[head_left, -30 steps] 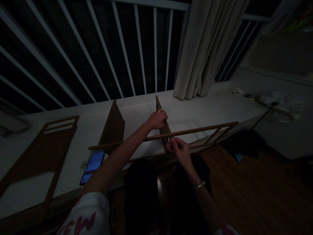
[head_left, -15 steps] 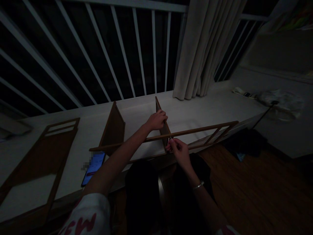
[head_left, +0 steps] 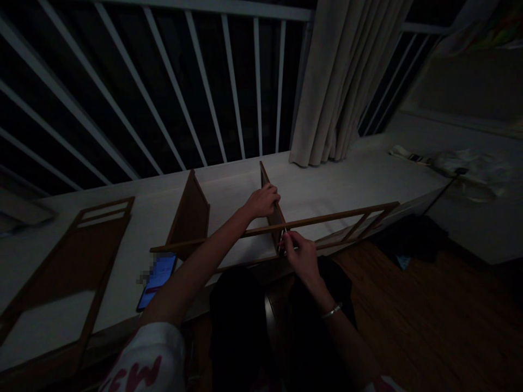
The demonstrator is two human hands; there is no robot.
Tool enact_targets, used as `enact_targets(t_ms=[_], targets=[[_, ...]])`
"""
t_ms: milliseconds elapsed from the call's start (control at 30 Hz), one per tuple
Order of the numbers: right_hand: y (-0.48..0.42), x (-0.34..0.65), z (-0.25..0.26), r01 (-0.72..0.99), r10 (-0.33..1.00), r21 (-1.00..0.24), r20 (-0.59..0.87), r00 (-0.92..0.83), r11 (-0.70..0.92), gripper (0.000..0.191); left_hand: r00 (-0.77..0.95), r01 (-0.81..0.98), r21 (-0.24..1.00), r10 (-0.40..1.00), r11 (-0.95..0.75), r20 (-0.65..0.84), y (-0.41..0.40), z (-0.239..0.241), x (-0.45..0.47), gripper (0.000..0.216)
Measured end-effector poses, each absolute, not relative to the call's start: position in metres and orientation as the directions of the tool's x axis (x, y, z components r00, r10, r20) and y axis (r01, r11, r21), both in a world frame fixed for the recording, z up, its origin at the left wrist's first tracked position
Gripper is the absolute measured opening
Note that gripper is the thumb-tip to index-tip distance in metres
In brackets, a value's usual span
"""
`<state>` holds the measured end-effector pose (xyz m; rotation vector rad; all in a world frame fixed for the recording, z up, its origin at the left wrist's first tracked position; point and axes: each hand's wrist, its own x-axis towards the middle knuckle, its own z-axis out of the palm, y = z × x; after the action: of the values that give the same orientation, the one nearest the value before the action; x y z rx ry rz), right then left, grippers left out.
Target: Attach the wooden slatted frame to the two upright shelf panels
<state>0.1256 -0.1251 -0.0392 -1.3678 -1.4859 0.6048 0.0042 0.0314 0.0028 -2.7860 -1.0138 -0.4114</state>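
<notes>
A brown wooden frame (head_left: 343,216) stands on edge along the front of the white ledge, with two wooden panels rising behind it. My left hand (head_left: 263,200) is closed over the top edge of the right-hand wooden panel (head_left: 265,177). Lower down, where that panel meets the frame, my right hand (head_left: 301,253) pinches a thin, light-coloured metal rod (head_left: 285,231) by the joint. Its exact kind is too small and dark to tell. The other wooden panel (head_left: 190,209) stands to the left, behind my left forearm.
A lit phone (head_left: 158,280) lies on the white ledge (head_left: 339,188) left of my arm. Farther left lies a second wooden frame (head_left: 77,250). White railings (head_left: 229,81) and a curtain (head_left: 337,81) border the back. Dark cloth (head_left: 412,239) lies on the wooden floor at right.
My right hand's fingers have shifted and turned slightly at the joint, the thin rod still between them. My left hand and the wooden parts have stayed in place.
</notes>
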Motion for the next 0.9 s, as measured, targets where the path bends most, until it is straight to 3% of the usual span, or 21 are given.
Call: enact_targets(t_ms=[100,300,467,633,767,900], targets=[[-0.126,0.126,-0.036,0.542,0.930,-0.803,0.354,0.099,0.248,0.027,0.725,0.659,-0.026,0.626,-0.751,0.288,0.030,0.004,0.003,0.017],[-0.123,0.130,-0.037,0.477,0.943,-0.843,0.323,0.080,0.248,0.030,0.724,0.659,-0.009,0.630,-0.752,0.281,0.030,0.004,0.003,0.023],[-0.125,0.129,-0.035,0.560,0.932,-0.787,0.356,0.071,0.259,0.029,0.721,0.662,-0.016,0.631,-0.749,0.287,0.029,0.004,0.002,0.025],[-0.125,0.130,-0.033,0.729,0.914,-0.639,0.404,0.048,0.244,0.028,0.717,0.664,-0.027,0.625,-0.747,0.308,0.029,0.002,0.002,0.026],[-0.125,0.131,-0.028,0.876,0.909,-0.438,0.417,0.000,0.201,0.027,0.714,0.665,-0.028,0.625,-0.746,0.315,0.030,0.002,0.002,0.026],[-0.125,0.131,-0.021,0.928,0.914,-0.320,0.403,-0.048,0.189,0.027,0.716,0.666,-0.027,0.628,-0.746,0.305,0.030,0.003,0.002,0.023]])
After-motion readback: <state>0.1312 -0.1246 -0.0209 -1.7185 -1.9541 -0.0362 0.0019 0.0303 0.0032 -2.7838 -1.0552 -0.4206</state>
